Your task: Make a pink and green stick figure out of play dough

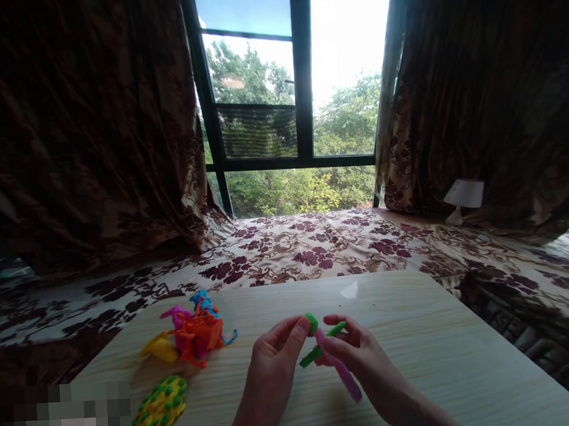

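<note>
Fingers [298,336] of the left hand [272,357] are pinching a green clay ball [312,321] atop a pink clay stick [345,378]; the right hand [363,355] is pinching the stick where 1 green strip [309,358] is crossing it, above the table [415,333]. Left, a clay heap [202,335] is lying beyond 1 yellow-green disc [161,407].

Left forearm [259,408] and right forearm [411,404] bare, rising from bottom edge, slanting inward. Left hand [279,347] raised, fingers [290,324] bent, thumb meeting forefinger in close pinch. Right hand [356,348] near it, thumb pointing inward, fingers curled, upper one reaching out (lower ones partly hidden). Hands apart, roughly level.
</note>
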Demonstrator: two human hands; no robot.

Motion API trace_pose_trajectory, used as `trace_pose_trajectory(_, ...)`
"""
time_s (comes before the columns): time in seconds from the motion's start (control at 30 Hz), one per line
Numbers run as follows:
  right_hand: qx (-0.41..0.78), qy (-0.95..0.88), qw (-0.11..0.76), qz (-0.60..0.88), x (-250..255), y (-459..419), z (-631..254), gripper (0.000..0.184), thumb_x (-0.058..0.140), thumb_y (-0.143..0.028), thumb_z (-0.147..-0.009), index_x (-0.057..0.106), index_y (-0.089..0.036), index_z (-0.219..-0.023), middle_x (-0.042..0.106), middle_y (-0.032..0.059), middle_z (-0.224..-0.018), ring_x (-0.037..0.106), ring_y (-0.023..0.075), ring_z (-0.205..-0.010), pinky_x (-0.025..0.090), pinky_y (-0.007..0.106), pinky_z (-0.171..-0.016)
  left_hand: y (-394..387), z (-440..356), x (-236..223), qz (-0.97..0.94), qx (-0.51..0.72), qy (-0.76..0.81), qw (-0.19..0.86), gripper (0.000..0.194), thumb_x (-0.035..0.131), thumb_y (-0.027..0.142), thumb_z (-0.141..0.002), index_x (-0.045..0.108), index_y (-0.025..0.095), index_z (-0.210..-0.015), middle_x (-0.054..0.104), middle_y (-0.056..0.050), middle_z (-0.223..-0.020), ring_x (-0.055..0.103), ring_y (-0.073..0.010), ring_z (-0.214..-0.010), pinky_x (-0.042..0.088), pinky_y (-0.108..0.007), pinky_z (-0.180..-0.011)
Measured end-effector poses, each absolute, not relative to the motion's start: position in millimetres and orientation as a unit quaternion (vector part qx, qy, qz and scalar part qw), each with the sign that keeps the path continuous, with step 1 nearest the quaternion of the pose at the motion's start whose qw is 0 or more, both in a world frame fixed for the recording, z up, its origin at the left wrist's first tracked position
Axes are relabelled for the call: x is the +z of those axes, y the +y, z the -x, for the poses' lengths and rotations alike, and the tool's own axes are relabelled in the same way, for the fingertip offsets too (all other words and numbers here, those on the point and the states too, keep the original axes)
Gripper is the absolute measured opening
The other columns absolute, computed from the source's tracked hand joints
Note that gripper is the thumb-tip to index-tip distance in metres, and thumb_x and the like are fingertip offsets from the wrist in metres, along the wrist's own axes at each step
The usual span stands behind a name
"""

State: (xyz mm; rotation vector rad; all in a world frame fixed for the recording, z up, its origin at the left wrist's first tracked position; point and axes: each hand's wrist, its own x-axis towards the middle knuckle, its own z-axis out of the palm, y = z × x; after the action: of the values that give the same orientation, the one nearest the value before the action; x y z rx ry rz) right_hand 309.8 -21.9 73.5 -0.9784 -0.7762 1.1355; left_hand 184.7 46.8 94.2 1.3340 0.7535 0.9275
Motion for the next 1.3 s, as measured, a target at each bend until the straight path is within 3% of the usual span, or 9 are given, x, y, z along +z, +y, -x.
trace_pose_trajectory(0.2,0.501,-0.327,0.665,0.446,72.0,-22.0,-307.0,0.026,0.069,-0.035,-0.069,0.062,-0.011,-0.076,0.061,0.0038,-0.069,0.056,0.0128,-0.065,0.043,0.027,-0.069,45.2,-184.5,97.1,-0.595,0.416,0.313,0.612,0.03,0.056,0.038,-0.074,0.068,0.016,-0.09,0.069,-0.003,-0.073,0.06,-0.016,-0.078,0.044,-0.025,-0.078)
trace_pose_trajectory(0.43,0.452,-0.396,0.671,0.433,62.3,-18.3,-310.4,0.019,0.067,-0.03,-0.072,0.062,-0.013,-0.078,0.056,-0.0005,-0.064,0.047,0.0082,-0.058,0.036,0.019,-0.054,49.1,-180.1,98.6,-0.636,0.375,0.333,0.586,0.026,0.059,0.036,-0.072,0.067,0.018,-0.089,0.07,-0.004,-0.084,0.06,-0.0176,-0.083,0.045,-0.026,-0.079)
trace_pose_trajectory(0.83,0.34,-0.475,0.635,0.506,63.0,-22.1,-313.2,0.022,0.06,-0.036,-0.076,0.064,-0.015,-0.075,0.06,0.0024,-0.069,0.053,0.0145,-0.066,0.041,0.024,-0.062,46.1,-182.5,97.5,-0.711,0.384,0.36,0.466,0.022,0.056,0.036,-0.072,0.067,0.019,-0.081,0.069,-0.003,-0.084,0.06,-0.0218,-0.087,0.042,-0.032,-0.084)
trace_pose_trajectory(1.3,0.335,-0.473,0.641,0.503,63.8,-22.2,-312.4,0.021,0.061,-0.035,-0.076,0.064,-0.015,-0.071,0.061,0.0016,-0.067,0.051,0.0136,-0.063,0.04,0.024,-0.06,44.3,-181.4,91.2,-0.762,0.392,0.313,0.41,0.015,0.055,0.03,-0.075,0.067,0.022,-0.082,0.067,-0.001,-0.084,0.06,-0.0176,-0.084,0.044,-0.026,-0.078)
